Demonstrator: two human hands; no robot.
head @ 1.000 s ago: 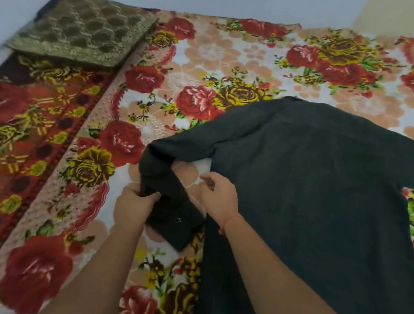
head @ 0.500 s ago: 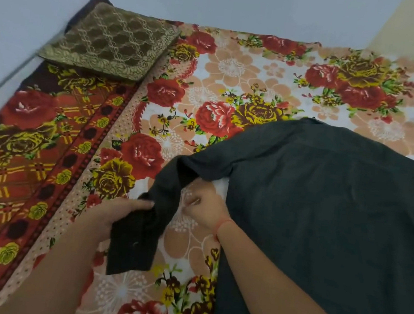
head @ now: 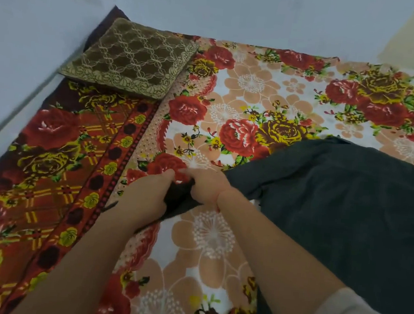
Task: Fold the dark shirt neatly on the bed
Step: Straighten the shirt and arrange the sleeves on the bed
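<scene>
Dark grey cloth of the shirt (head: 346, 221) lies spread on the right part of the flowered bed (head: 213, 236). In the head view, its sleeve (head: 244, 183) runs out to the left, and the end of the sleeve is bunched between the two hands. The left hand (head: 146, 194) and the right hand (head: 206, 189) are almost touching, and each grip is closed on the sleeve end, with fingers curled around the cloth. A brown cushion (head: 132, 58) sits well apart, at the far left corner.

The step in hand seems to be to straighten the sleeve before folding it over the body of the shirt. To do it well, I think the hands should move apart along the sleeve end so the cloth becomes flat and not crumpled. Then they can lay the sleeve across the body, in line with the side edge. A gentle pull is better, because a hard one could drag the body of the shirt and wrinkle it.
</scene>
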